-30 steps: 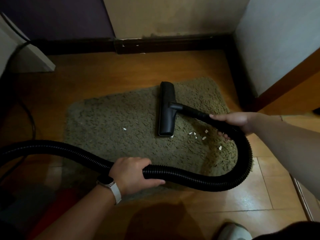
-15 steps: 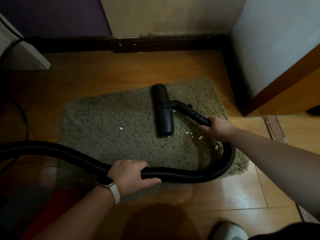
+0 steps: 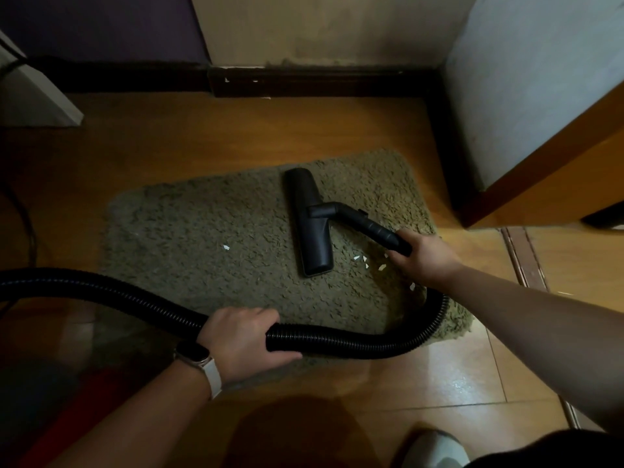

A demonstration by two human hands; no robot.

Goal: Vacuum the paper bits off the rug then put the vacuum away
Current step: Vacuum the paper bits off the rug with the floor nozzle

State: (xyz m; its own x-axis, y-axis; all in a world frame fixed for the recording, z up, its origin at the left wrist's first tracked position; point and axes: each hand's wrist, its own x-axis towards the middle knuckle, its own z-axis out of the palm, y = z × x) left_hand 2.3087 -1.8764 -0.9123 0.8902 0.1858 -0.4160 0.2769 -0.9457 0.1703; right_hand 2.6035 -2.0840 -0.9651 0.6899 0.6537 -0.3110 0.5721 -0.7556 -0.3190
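A shaggy olive rug (image 3: 209, 231) lies on the wooden floor. The black vacuum floor head (image 3: 309, 224) rests flat on it, right of centre. My right hand (image 3: 423, 258) is closed around the black wand handle (image 3: 374, 228) just behind the head. My left hand (image 3: 243, 339) grips the ribbed black hose (image 3: 354, 342), which curls from the wand round to the left edge. Several white paper bits (image 3: 366, 261) lie between the head and my right hand; one lone bit (image 3: 225, 247) lies left of the head.
A dark skirting board (image 3: 304, 82) and wall close the far side. A wooden cabinet (image 3: 540, 106) stands at the right. A white object (image 3: 37, 99) and a black cable (image 3: 28, 228) sit at the left. A metal floor strip (image 3: 523, 261) runs at the right.
The floor head has slid left and slightly away across the rug, off the cluster of paper bits. My right hand has dropped lower along the wand, and the hose loop has tightened.
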